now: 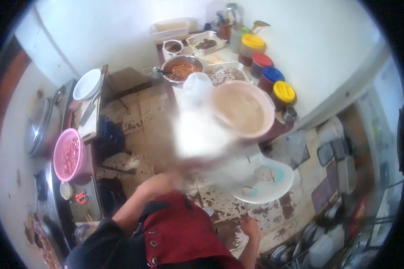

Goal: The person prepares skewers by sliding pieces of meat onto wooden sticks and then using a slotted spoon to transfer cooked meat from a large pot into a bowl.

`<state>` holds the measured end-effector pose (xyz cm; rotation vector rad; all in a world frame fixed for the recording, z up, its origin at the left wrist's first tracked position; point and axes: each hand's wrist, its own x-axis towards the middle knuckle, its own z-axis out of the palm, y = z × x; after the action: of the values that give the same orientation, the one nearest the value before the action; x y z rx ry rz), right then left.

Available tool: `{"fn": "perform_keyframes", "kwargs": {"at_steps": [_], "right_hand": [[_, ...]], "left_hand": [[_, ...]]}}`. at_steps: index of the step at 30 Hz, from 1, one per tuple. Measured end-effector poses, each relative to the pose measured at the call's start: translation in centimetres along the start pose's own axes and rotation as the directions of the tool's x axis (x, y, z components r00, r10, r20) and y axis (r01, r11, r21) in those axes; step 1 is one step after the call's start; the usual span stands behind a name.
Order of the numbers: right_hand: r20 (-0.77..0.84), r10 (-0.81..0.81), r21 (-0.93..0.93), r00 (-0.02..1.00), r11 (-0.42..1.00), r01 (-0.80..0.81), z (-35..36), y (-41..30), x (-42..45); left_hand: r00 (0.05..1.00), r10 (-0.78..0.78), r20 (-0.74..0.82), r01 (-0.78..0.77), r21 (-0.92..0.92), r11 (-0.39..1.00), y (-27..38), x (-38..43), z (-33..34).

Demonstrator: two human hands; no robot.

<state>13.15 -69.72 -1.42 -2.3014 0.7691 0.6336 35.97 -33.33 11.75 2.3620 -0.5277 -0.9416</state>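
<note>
My left hand [161,185] is in front of my red apron [185,232], near the front edge of a table [215,159]; blur hides its fingers. My right hand [250,226] hangs low at my right side, above the stained tile floor. Its fingers look curled, and nothing shows in it. A large beige basin [244,107] of cloudy liquid stands on the table. Beside it is a white plastic container [198,85], partly blurred. Behind them are a metal bowl [182,69] of reddish-brown food with a utensil in it, and a white tray [226,73] of pale pieces.
Jars with yellow [284,91], blue [272,74] and red lids [262,60] line the wall. A white tub [276,183] is low at the right. On the left are a pink basin [70,155] of meat-like pieces, a cleaver [88,111] and orange-handled scissors [81,197].
</note>
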Motion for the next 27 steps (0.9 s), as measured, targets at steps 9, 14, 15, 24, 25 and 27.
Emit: {"fn": "perform_keyframes", "kwargs": {"at_steps": [9,14,15,24,25,27], "right_hand": [[0.216,-0.194,-0.164,0.957,0.959,0.231,7.6,-6.5,6.1],[0.118,-0.209,-0.04,0.971,0.976,0.214,8.8,-13.9,9.7],[0.114,-0.207,-0.037,0.972,0.976,0.212,8.9,-16.3,10.1],[0.279,-0.373,-0.18,0.885,0.885,0.43,12.4,-28.9,13.8],[0.358,-0.413,-0.212,0.837,0.838,0.504,13.1,-29.2,15.0],[0.457,-0.422,-0.233,0.783,0.793,0.563,12.3,-33.3,15.9]], "left_hand": [[0.977,-0.122,-0.174,0.096,-0.154,0.983,-8.9,-2.9,-3.3],[0.952,-0.172,-0.254,0.129,-0.175,0.976,-13.5,-2.4,-8.7],[0.947,-0.157,-0.281,0.103,-0.198,0.975,-14.4,-2.1,-10.1],[0.468,-0.223,-0.855,-0.277,-0.381,0.882,-18.6,-1.2,-15.1],[0.54,-0.265,-0.798,-0.371,-0.509,0.777,-18.7,-1.5,-15.2],[0.561,-0.277,-0.78,-0.427,-0.559,0.711,-20.2,-1.7,-14.6]]}}
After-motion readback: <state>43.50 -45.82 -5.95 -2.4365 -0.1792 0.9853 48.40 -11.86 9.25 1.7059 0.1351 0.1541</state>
